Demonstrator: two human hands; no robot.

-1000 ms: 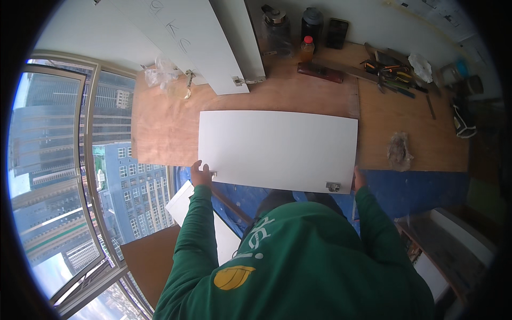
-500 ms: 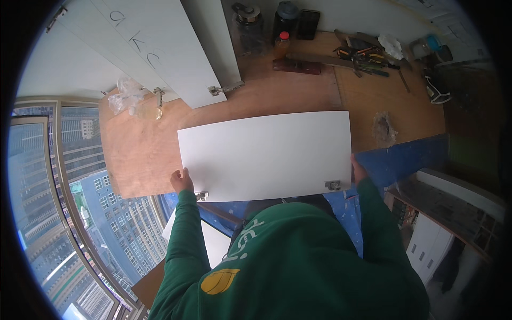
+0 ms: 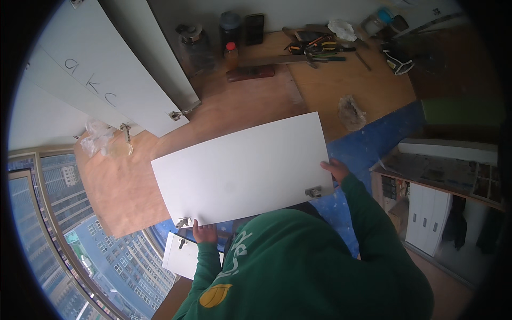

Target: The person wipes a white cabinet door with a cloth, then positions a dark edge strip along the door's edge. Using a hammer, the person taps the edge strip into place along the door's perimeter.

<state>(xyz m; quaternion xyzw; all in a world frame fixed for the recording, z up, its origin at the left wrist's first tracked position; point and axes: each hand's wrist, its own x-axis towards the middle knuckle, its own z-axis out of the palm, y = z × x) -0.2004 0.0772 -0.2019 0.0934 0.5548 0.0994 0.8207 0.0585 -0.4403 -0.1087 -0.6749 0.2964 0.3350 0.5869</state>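
Observation:
A white cabinet door (image 3: 242,168) lies tilted across my front, its left end lower in the view than its right. Two metal hinges, a left one (image 3: 183,222) and a right one (image 3: 313,191), sit along its near edge. My left hand (image 3: 205,232) grips that near edge just right of the left hinge, thumb on top and the other fingers partly hidden beneath. At the door's right edge, my right hand (image 3: 336,169) holds on with its thumb over the top face; its other fingers are mostly under the panel.
Below the door is a wooden board (image 3: 117,197) beside blue sheeting (image 3: 394,128). Hand tools (image 3: 320,48), a red-capped bottle (image 3: 231,55) and dark jars lie at the back. Tall white panels (image 3: 122,80) stand left, near a window (image 3: 58,213). Another white panel (image 3: 176,258) rests lower left.
The door has turned counterclockwise and shifted left in view. My left hand has moved from its left edge to the near edge, and my right hand's thumb now shows on top. The view has turned too.

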